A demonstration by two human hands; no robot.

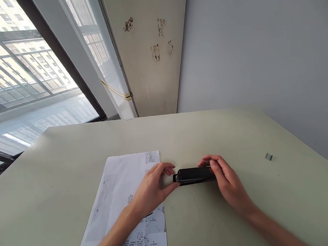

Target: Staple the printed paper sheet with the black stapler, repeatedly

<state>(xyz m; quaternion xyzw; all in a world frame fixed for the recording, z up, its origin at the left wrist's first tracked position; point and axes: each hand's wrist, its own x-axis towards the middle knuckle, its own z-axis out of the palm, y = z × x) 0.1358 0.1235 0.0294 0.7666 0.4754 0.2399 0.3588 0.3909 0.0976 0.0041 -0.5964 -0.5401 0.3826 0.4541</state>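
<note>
A black stapler [196, 173] lies crosswise between my two hands, low over the table, its nose toward the left. My left hand [149, 189] reaches across the paper and curls round the nose, with the thumb against the near lower edge and the fingertips at the far side. At the rear end, my right hand [227, 180] has its thumb and fingers closed on the stapler, where a bit of red shows. Partly under my left forearm is a white printed sheet [114, 179], flat on the table, its right edge just left of the stapler.
A pale green table [209, 127] spreads beneath everything. On its right side lies a small strip of staples or similar metal piece [269, 156]. Behind are a grey wall [260, 49], a stained beige panel [149, 79] and, at left, a large window [22, 65].
</note>
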